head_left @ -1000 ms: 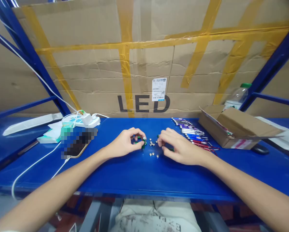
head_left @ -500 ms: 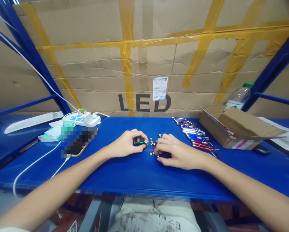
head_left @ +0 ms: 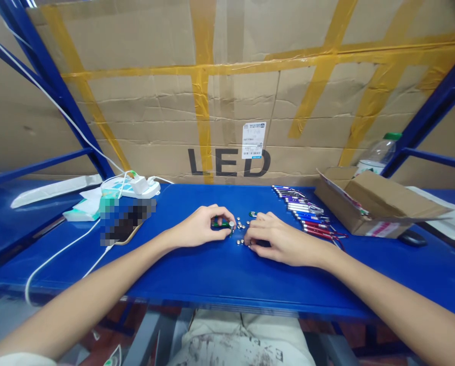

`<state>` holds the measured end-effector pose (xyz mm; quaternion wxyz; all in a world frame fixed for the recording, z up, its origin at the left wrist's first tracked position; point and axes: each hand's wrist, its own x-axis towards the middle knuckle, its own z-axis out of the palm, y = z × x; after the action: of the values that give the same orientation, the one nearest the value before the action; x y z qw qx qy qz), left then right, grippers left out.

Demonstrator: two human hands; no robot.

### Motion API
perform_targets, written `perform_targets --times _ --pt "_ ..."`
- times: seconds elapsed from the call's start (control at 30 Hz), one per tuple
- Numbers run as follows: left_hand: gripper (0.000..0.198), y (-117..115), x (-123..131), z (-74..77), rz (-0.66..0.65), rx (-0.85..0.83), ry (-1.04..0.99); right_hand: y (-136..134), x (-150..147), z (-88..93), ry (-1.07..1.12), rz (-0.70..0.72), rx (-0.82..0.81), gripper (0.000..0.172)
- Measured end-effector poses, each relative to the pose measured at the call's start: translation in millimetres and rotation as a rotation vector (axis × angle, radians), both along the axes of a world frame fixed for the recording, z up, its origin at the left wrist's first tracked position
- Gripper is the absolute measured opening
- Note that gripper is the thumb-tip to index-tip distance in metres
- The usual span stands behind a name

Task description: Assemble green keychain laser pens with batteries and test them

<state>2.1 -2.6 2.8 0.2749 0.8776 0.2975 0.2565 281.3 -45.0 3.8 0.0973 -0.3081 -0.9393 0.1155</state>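
My left hand [head_left: 202, 227] is closed around a small green keychain flashlight [head_left: 220, 224], a metallic tube whose silver round end faces right between thumb and forefinger. Several silver button cells [head_left: 239, 222] lie loose on the blue tabletop between my hands. My right hand [head_left: 275, 239] rests low over the table, fingers curled, with thumb and forefinger pinching at a button cell [head_left: 249, 246] that their tips partly cover. Just beyond its knuckles lies another green piece [head_left: 253, 214], partly hidden by the hand.
A row of coloured keychain flashlights [head_left: 307, 213] lies right of my right hand, beside an open cardboard box [head_left: 380, 203] and a dark mouse-like object [head_left: 412, 237]. To the left are a phone [head_left: 130, 223], a power strip [head_left: 151, 190] and white cables. A taped carton [head_left: 155, 122] stands behind.
My right thumb and forefinger have drawn closer together at the button cells. My left hand stays around the green flashlight. The whole view has shifted slightly.
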Motion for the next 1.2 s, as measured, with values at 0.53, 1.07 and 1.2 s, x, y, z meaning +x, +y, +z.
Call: perform_targets --times 0.53,1.07,1.2 --pt "0.021 0 0 -0.7 0.005 0.009 0.009 -3 -4 -3.3 0.055 0.035 -0.06 0.019" --pt "0.021 0 0 -0.2 0.005 0.004 0.01 -2 -8 -8.3 0.025 -0.017 0.027 0.028" --pt "0.021 0 0 -0.3 0.002 0.008 0.013 -1 -8 -10.7 0.027 -0.007 0.068 0.03"
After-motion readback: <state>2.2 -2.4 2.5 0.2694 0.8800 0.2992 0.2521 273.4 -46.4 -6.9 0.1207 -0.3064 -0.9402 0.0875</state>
